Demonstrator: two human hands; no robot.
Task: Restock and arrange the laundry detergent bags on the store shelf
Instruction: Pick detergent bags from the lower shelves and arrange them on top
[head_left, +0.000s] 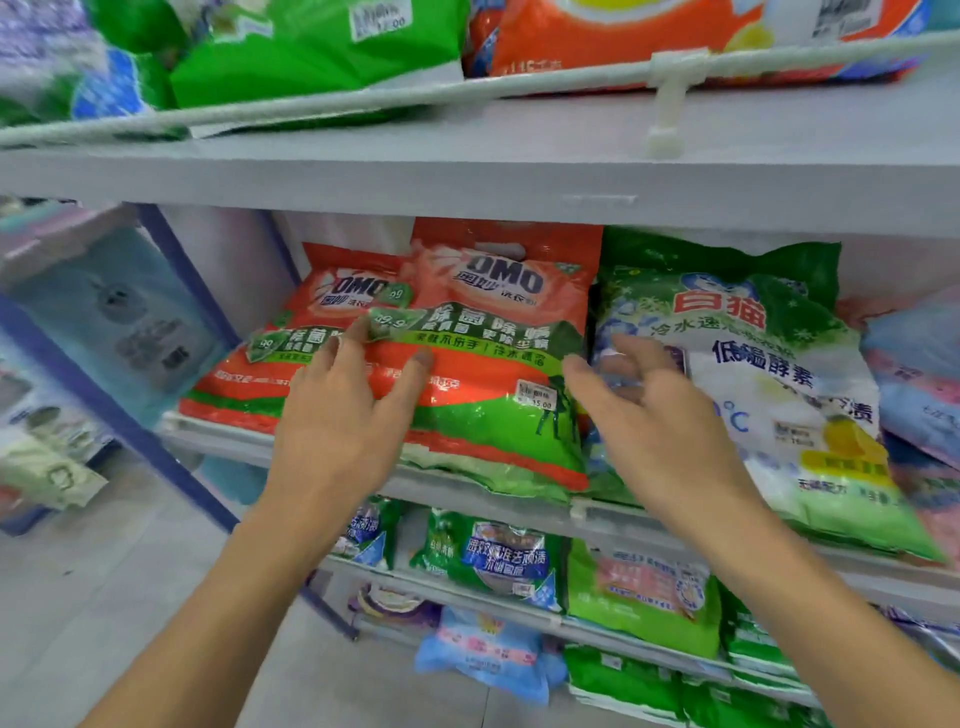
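Observation:
A large orange and green OMO detergent bag (498, 364) leans on the middle shelf (483, 493), its bottom edge hanging over the shelf front. My left hand (348, 410) lies with straight fingers against its left side. A smaller OMO bag (291, 353) sits behind and to the left. My right hand (639, 410) hovers with relaxed, spread fingers in the gap between the large OMO bag and a green and white detergent bag (769, 395) to its right, holding nothing.
The upper shelf (467, 171) has a white rail and carries green and orange bags (322, 52). Lower shelves hold more green and blue bags (498, 556). A blue and pink bag (919, 364) sits at far right. A blue shelf post (171, 249) stands left; floor lies below.

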